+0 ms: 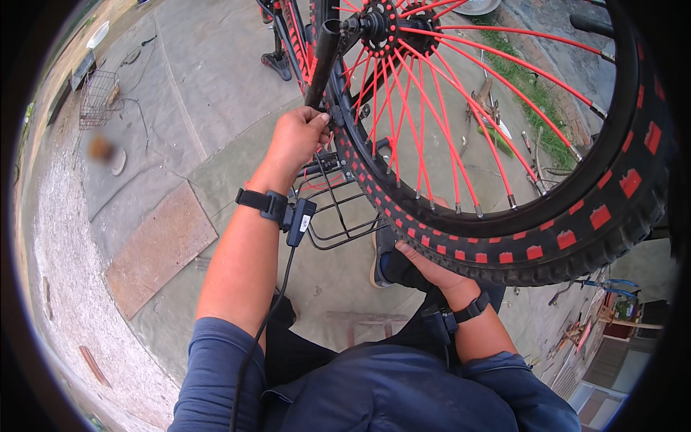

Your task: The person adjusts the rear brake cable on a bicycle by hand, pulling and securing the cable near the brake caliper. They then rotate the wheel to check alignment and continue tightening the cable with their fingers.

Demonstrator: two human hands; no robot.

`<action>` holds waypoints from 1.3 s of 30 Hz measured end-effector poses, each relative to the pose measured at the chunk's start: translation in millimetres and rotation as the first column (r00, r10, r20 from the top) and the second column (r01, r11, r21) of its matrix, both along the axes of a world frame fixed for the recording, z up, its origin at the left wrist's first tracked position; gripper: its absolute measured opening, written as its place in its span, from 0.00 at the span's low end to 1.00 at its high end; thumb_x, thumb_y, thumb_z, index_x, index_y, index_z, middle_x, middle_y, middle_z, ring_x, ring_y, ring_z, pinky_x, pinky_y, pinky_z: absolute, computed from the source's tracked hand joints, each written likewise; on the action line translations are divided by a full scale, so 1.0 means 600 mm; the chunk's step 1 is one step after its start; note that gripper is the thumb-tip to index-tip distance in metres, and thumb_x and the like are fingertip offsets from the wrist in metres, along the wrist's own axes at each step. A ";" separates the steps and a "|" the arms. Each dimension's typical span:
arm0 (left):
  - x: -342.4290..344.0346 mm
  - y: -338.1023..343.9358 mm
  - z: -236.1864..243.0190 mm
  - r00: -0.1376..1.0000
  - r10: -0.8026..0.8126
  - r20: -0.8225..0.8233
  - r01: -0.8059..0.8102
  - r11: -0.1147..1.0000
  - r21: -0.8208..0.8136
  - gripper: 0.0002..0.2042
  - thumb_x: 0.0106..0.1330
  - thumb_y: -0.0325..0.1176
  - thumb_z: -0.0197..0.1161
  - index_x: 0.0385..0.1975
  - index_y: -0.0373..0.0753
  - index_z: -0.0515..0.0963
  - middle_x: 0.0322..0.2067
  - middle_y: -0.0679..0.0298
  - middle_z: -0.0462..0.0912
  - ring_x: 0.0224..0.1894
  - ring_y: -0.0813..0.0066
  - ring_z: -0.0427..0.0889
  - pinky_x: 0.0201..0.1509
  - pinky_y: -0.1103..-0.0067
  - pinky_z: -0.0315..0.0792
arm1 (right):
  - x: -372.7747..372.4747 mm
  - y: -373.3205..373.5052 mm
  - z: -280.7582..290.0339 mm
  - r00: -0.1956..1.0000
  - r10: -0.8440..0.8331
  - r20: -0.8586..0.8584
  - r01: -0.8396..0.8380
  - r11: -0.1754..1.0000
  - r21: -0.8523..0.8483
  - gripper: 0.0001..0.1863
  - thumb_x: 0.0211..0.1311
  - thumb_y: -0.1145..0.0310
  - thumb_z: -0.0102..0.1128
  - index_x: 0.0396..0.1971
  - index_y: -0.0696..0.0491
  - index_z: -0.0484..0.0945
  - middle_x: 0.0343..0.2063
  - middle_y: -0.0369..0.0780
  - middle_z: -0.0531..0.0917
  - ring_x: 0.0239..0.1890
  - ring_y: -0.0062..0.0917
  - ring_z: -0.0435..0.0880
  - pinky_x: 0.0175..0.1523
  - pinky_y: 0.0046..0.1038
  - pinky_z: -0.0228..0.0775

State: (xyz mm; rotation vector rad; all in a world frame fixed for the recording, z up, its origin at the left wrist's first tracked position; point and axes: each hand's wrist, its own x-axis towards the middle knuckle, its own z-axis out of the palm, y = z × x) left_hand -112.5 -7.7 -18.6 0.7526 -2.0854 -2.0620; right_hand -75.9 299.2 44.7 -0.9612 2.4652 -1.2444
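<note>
A bicycle wheel (pixel 504 245) with a knobbly black-and-red tyre and red spokes fills the upper right. My left hand (pixel 304 133) is closed in a pinch at the wheel's left side, beside the lower end of a black frame tube (pixel 325 65). A small black part (pixel 336 115) shows at its fingertips; what the fingers hold is hidden. Below the tyre, my right hand (pixel 434 268) grips the wheel from underneath, its thumb at the tyre's side. The tyre covers most of its fingers. Red-dotted hub parts (pixel 381 29) sit at the wheel's centre.
Beneath the wheel is a black wire basket (pixel 338 212). A brown board (pixel 162 248) lies on the concrete at left, with a rusty wire basket (pixel 99 99) farther off. Tools and scraps (pixel 497 119) lie beyond the spokes. A cable (pixel 248 345) runs along my left arm.
</note>
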 end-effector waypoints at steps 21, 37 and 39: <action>0.003 0.003 0.008 1.000 -0.006 0.009 0.006 1.000 -0.013 0.11 0.75 0.38 0.60 0.34 0.36 0.80 0.28 0.69 0.82 0.28 0.82 0.80 0.30 0.81 0.69 | 0.001 -0.001 -0.001 0.999 -0.003 0.039 0.005 0.999 -0.036 0.35 0.55 0.64 0.79 0.60 0.56 0.70 0.48 0.37 0.80 0.51 0.24 0.79 0.58 0.29 0.73; 0.005 0.001 0.015 1.000 -0.028 0.010 0.028 0.999 0.022 0.12 0.75 0.38 0.60 0.34 0.37 0.80 0.28 0.69 0.82 0.28 0.83 0.80 0.30 0.82 0.69 | 0.013 -0.003 0.012 0.957 -0.082 0.280 0.109 0.990 -0.084 0.38 0.54 0.66 0.80 0.62 0.57 0.69 0.51 0.38 0.80 0.54 0.25 0.79 0.61 0.31 0.72; 0.006 -0.002 0.013 0.999 -0.034 0.003 0.034 0.999 0.040 0.11 0.75 0.38 0.60 0.34 0.37 0.80 0.29 0.69 0.83 0.28 0.83 0.80 0.30 0.82 0.69 | 0.012 -0.004 0.014 0.967 -0.073 0.245 0.091 0.994 -0.062 0.38 0.54 0.66 0.80 0.62 0.56 0.69 0.51 0.38 0.80 0.54 0.25 0.79 0.61 0.31 0.72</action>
